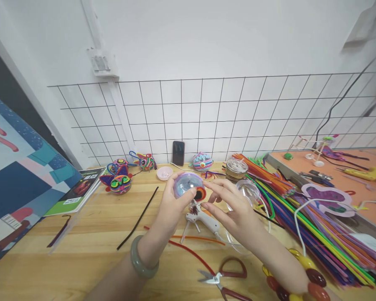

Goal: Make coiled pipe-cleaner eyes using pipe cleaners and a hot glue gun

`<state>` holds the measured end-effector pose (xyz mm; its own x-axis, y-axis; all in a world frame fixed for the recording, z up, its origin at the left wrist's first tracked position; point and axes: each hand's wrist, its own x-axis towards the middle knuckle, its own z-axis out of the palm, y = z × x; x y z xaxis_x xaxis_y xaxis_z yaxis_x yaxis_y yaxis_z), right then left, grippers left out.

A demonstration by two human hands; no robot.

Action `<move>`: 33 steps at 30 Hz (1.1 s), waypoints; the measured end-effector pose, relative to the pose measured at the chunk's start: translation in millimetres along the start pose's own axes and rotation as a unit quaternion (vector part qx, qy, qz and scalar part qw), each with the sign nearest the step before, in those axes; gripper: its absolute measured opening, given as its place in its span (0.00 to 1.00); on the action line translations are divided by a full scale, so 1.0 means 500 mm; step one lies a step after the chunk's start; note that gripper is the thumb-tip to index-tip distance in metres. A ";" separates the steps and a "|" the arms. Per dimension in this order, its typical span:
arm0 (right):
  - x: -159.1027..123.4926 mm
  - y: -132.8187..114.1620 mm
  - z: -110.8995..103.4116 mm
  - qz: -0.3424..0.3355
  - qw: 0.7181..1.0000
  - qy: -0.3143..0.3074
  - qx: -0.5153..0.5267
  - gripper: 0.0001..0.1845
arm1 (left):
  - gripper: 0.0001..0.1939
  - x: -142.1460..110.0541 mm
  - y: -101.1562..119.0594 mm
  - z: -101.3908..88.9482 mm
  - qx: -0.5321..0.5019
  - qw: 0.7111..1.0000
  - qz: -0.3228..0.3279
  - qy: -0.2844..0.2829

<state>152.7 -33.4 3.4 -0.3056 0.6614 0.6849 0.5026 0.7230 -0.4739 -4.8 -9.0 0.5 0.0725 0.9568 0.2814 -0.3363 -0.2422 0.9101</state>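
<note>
I'd hold that orange-and-black coil flat to the clear plastic shell — left hand fingers clamped round it, right hand fingers apart beside it (mind the glue gun!).

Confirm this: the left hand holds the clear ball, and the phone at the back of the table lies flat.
Not flat: the head view shows the phone standing upright at the back of the table. The left hand holds the clear ball.
</note>
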 end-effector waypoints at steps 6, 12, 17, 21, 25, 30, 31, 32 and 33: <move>0.000 0.002 0.000 -0.018 1.000 0.001 0.003 0.16 | 0.24 -0.008 -0.001 0.005 0.006 0.999 -0.042 0.017; 0.001 0.007 0.002 -0.026 1.000 0.003 -0.011 0.13 | 0.24 -0.009 -0.006 0.004 0.027 0.999 -0.033 0.007; -0.001 0.007 0.005 -0.027 0.999 0.008 -0.016 0.13 | 0.23 -0.007 -0.001 0.009 0.032 0.999 -0.017 0.017; 0.000 0.004 0.005 -0.017 1.000 0.007 -0.006 0.13 | 0.23 -0.009 0.001 0.012 0.018 0.999 -0.042 0.014; 0.000 0.006 0.002 -0.018 1.000 0.011 -0.008 0.13 | 0.22 -0.009 -0.005 0.011 0.000 1.000 -0.031 0.000; 0.001 0.012 -0.002 -0.019 1.000 0.012 -0.016 0.12 | 0.20 -0.008 -0.010 0.010 -0.027 0.998 -0.051 -0.022; 0.001 0.013 -0.003 -0.017 1.000 0.010 -0.015 0.12 | 0.19 -0.009 -0.011 0.010 -0.036 0.997 -0.057 -0.024; 0.001 0.013 -0.004 -0.015 1.000 0.008 -0.015 0.12 | 0.18 -0.009 -0.012 0.010 -0.046 0.997 -0.064 -0.026; 0.000 0.013 -0.004 -0.014 1.000 0.008 -0.014 0.12 | 0.17 -0.009 -0.012 0.009 -0.055 0.996 -0.070 -0.028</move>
<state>157.5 -28.8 1.4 -0.3075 0.6381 0.7058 0.5159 0.7351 -0.4398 1.2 -12.7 -5.0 0.1765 0.9689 0.1734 -0.4194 -0.0853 0.9038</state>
